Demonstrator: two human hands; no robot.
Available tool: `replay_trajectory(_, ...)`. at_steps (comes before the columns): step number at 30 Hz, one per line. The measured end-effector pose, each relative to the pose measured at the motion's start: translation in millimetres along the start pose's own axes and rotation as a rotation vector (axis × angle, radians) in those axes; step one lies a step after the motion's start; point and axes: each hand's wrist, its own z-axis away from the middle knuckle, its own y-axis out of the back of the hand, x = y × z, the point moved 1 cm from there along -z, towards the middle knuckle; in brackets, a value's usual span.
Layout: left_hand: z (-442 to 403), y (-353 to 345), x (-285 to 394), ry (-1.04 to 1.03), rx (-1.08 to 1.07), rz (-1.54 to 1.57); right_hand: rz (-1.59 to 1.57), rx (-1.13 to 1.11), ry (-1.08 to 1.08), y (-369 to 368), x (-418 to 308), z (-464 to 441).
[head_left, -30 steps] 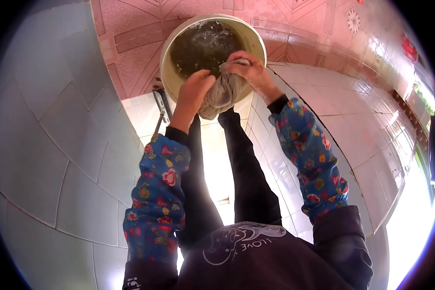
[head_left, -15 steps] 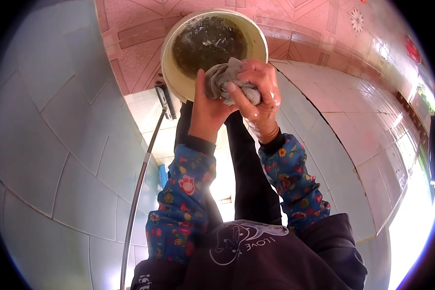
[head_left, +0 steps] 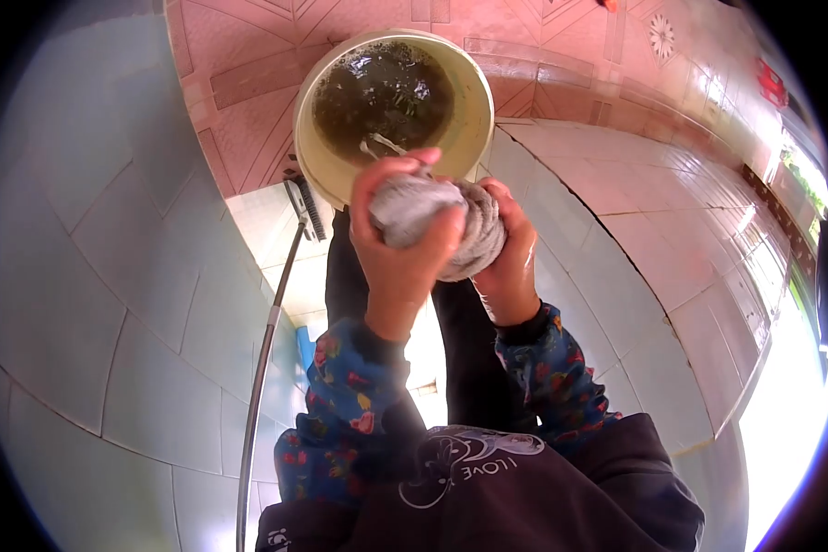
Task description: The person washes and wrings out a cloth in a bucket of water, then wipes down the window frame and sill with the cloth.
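Note:
A grey cloth (head_left: 474, 235), wet and bunched into a twisted lump, is gripped between both hands just in front of the bucket's near rim. My left hand (head_left: 400, 244) wraps around its left end, thumb across the front. Around the right end curl the fingers of my right hand (head_left: 513, 253), partly hidden behind the cloth. A thin pale strand hangs off the cloth's top toward the bucket. The cream bucket (head_left: 477, 120) holds dark, murky water (head_left: 382, 101) with some froth on its surface.
A long-handled brush (head_left: 305, 207) leans at the left, its metal pole (head_left: 265, 359) running down toward me. Grey-blue tiled wall (head_left: 110, 304) rises on the left. Pink patterned tiles (head_left: 248, 55) lie behind the bucket, and a pale tiled ledge (head_left: 653, 202) is on the right.
Both hands have drawn the cloth nearer to me, away from over the bucket. My left hand now wraps over the cloth, which looks more tightly twisted. The bucket sits slightly lower in view.

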Motion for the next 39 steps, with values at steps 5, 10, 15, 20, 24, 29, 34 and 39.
replay_trajectory(5, -0.2, -15.3, 11.8, -0.419, -0.216, -0.415, 0.232, -0.156, -0.111, 12.9, -1.8, -8.5)
replay_trajectory(10, -18.5, -14.0, 10.5, -0.673, -0.471, -0.554, 0.263, -0.267, -0.092, 5.6, 10.8, -19.3)
replay_trajectory(15, -31.9, -5.2, 11.4, -0.741, -0.7, -0.644, 0.316, -0.52, -0.027, 14.2, 25.1, -48.7)
replay_trajectory(20, -34.9, 3.5, -2.0, -0.825, -0.871, -0.671, 0.327, -1.072, -0.192, -6.2, 9.2, -98.4)
replay_trajectory(24, -34.8, -0.3, -3.9, -0.884, -0.977, -0.716, 0.48, -1.267, -0.105, -16.7, 5.8, -118.1)
replay_trajectory(29, -28.3, 4.4, -19.9, -0.937, -1.017, -0.745, 0.689, -1.107, -0.593, -23.5, 19.0, -116.8)
replay_trajectory(34, -25.4, 12.4, -50.5, -0.956, -1.183, -0.807, 0.841, -0.888, -0.723, -23.5, 33.8, -116.5)
replay_trajectory(39, -34.4, 17.3, -69.0, -0.989, -1.339, -1.035, 0.947, -0.938, -0.611, -13.5, 58.2, -130.3)
